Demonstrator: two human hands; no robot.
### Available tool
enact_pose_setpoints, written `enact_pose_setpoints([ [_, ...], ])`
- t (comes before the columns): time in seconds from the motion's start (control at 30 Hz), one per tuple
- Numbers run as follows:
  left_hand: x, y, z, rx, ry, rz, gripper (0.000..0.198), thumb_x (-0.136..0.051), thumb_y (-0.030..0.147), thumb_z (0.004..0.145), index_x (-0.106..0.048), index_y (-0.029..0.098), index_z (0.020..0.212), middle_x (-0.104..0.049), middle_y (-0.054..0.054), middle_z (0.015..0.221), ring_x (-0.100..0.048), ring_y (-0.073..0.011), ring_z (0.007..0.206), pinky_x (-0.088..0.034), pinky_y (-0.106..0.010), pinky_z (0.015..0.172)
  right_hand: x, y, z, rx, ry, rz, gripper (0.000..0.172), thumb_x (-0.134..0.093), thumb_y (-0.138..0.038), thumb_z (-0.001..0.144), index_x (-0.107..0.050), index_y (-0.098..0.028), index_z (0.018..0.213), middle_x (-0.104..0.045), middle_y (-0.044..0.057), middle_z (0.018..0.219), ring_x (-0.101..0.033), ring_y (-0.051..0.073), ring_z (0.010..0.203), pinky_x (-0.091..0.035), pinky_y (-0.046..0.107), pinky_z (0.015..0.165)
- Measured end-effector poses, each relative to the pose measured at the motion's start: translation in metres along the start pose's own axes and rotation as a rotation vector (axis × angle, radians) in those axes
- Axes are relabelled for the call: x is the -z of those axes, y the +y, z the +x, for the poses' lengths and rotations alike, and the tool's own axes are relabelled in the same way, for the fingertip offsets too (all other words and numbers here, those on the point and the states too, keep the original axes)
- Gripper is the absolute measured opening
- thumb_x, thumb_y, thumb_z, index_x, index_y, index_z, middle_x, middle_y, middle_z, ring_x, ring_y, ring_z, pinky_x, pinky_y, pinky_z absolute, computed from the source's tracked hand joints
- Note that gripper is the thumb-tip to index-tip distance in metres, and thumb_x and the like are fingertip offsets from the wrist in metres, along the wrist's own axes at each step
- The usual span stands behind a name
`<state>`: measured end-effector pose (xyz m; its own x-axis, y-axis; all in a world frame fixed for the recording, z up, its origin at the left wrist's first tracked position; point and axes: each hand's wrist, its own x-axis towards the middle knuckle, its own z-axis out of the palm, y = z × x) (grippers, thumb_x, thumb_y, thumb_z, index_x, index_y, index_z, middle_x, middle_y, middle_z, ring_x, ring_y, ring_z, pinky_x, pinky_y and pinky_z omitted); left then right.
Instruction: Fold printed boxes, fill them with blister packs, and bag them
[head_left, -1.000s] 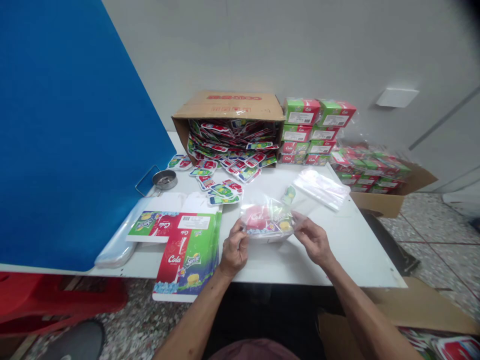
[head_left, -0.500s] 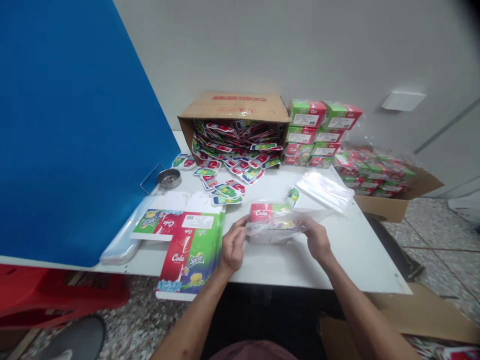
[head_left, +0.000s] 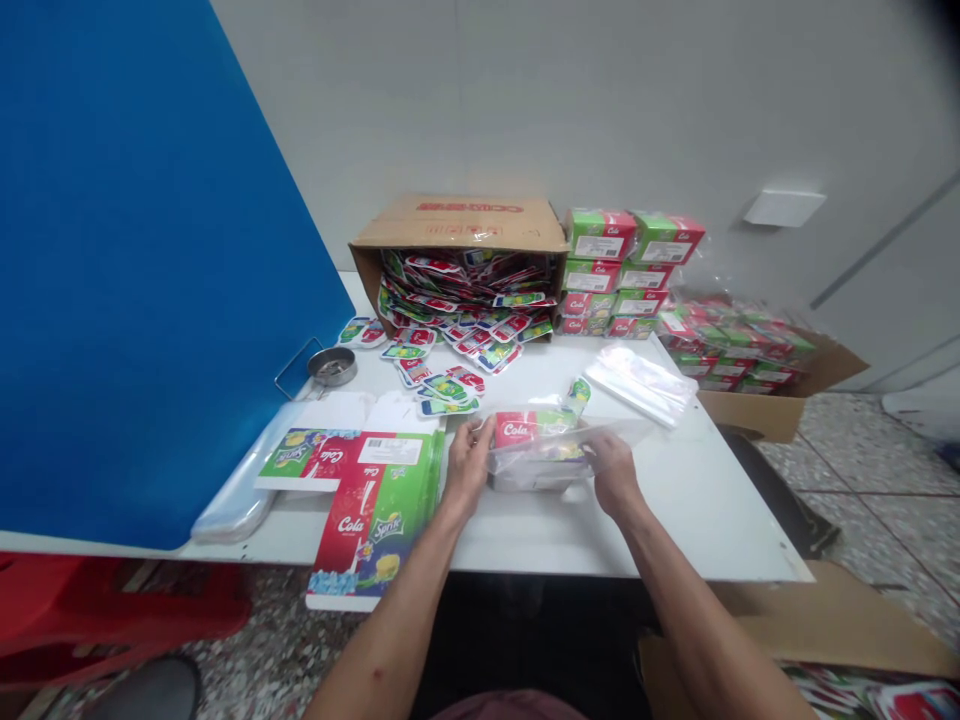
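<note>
Here, a Cola box (head_left: 517,426) is held by the left hand (head_left: 470,465) at one end, and its clear bag (head_left: 525,462) is gripped by the right hand (head_left: 613,472), near the front edge of the white table (head_left: 720,525).

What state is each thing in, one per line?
Cola box: partly covered
Clear plastic bag: loose across the box's front
Printed box blanks: flat, unfolded
Cardboard carton: on its side, open, full of packets
Stacked Cola boxes beside it: closed
Metal dish: upright, open
Carton at right: open, full of boxes
Clear plastic sleeves: lying flat
</note>
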<state>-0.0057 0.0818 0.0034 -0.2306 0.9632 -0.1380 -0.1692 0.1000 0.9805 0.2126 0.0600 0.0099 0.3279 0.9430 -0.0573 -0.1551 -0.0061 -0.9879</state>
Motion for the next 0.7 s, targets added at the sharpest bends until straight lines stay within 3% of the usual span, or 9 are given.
enact_pose_setpoints([
  [0.17,-0.004,0.002,-0.003,0.069,-0.139,-0.153,0.048,-0.075,0.057,0.079,-0.076,0.016,0.106,-0.077,-0.009,0.103,-0.07,-0.0231,0.098,-0.054,-0.032,0.087,0.011,-0.003,0.014,-0.108,-0.137,0.11,0.04,-0.075,-0.032,0.068,-0.073,-0.021,0.107,-0.074,0.005,0.104,-0.066,0.023,0.088,-0.051,0.031,0.072],
  [0.27,-0.008,-0.004,0.001,0.04,-0.101,-0.224,0.05,-0.078,0.053,0.077,-0.075,0.016,0.109,-0.077,-0.009,0.105,-0.07,-0.0231,0.102,-0.054,-0.032,0.09,0.014,-0.008,0.024,-0.175,-0.249,0.115,0.041,-0.075,-0.032,0.069,-0.075,-0.02,0.108,-0.075,0.007,0.107,-0.067,0.024,0.092,-0.053,0.032,0.074],
  [0.4,-0.014,-0.019,0.004,-0.083,0.063,-0.16,0.044,-0.076,0.049,0.079,-0.077,0.015,0.107,-0.077,-0.009,0.107,-0.069,-0.0234,0.102,-0.052,-0.036,0.095,0.006,0.0,0.024,-0.121,-0.164,0.162,0.042,-0.08,-0.04,0.069,-0.076,-0.018,0.105,-0.077,0.009,0.102,-0.07,0.025,0.087,-0.054,0.034,0.076],
  [0.57,-0.016,-0.028,0.001,-0.174,0.15,-0.117,0.038,-0.074,0.045,0.082,-0.079,0.017,0.106,-0.077,-0.007,0.108,-0.067,-0.0236,0.106,-0.051,-0.034,0.095,-0.011,0.02,0.018,0.048,0.042,0.117,0.041,-0.077,-0.048,0.075,-0.074,-0.018,0.104,-0.076,0.01,0.11,-0.069,0.028,0.102,-0.054,0.037,0.085],
  [0.63,-0.014,-0.027,0.003,-0.162,0.138,-0.113,0.037,-0.075,0.046,0.08,-0.08,0.016,0.101,-0.078,-0.006,0.102,-0.068,-0.0224,0.099,-0.052,-0.031,0.088,-0.011,0.023,0.023,0.072,0.036,0.072,0.04,-0.075,-0.052,0.077,-0.073,-0.018,0.1,-0.077,0.01,0.101,-0.071,0.027,0.093,-0.055,0.036,0.078],
  [0.7,-0.011,-0.026,0.008,-0.118,0.114,-0.122,0.036,-0.078,0.047,0.077,-0.08,0.016,0.094,-0.078,-0.004,0.092,-0.068,-0.02,0.088,-0.053,-0.029,0.08,-0.008,0.024,0.03,0.066,-0.055,0.032,0.04,-0.073,-0.056,0.077,-0.071,-0.02,0.095,-0.077,0.008,0.089,-0.071,0.025,0.079,-0.055,0.036,0.069],
])
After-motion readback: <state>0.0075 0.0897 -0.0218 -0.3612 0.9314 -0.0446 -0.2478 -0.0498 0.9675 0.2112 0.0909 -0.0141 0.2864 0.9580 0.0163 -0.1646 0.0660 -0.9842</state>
